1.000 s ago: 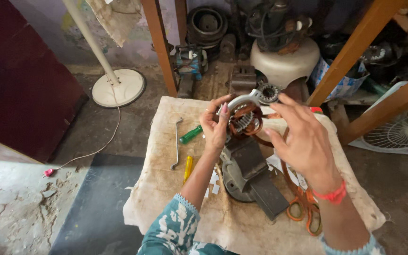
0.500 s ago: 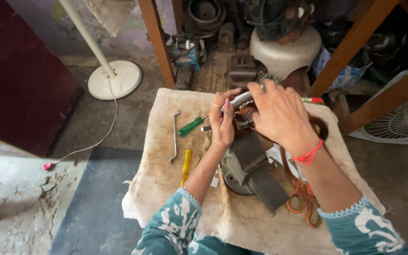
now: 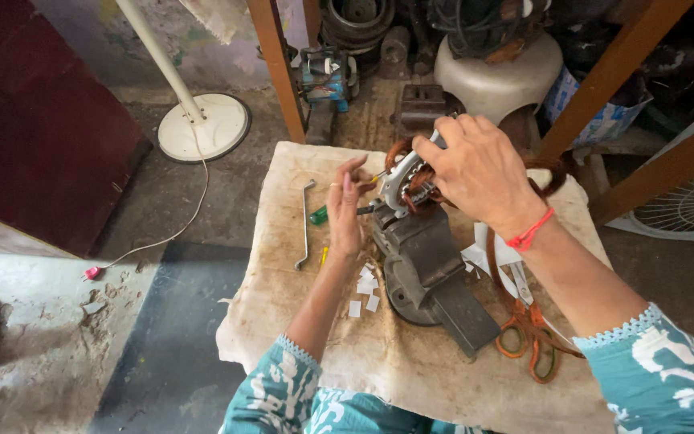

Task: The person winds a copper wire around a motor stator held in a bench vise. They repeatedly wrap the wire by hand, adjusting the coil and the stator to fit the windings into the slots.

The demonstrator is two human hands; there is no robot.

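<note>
A motor stator (image 3: 408, 182) with a metal frame and copper windings sits in the jaws of a dark bench vise (image 3: 431, 269) on a cloth-covered table (image 3: 283, 321). My right hand (image 3: 475, 165), with a red thread at the wrist, grips the stator from above and hides most of it. My left hand (image 3: 347, 213) is at the stator's left edge, thumb and fingers pinched on a small thin piece (image 3: 376, 176) with a yellowish tip. What that piece is cannot be made out.
On the cloth lie a bent metal rod (image 3: 305, 225), a green-handled screwdriver (image 3: 319, 214), white paper bits (image 3: 363, 291) and orange-handled scissors (image 3: 528, 341). Behind stand a fan-stand base (image 3: 202, 127), wooden posts (image 3: 276, 68), a white stool (image 3: 496, 76) and a fan grille (image 3: 688, 201).
My right hand has slid from the stator's right side to over its top. My left hand has dropped slightly to the stator's left edge. The stator now rests lower, at the vise.
</note>
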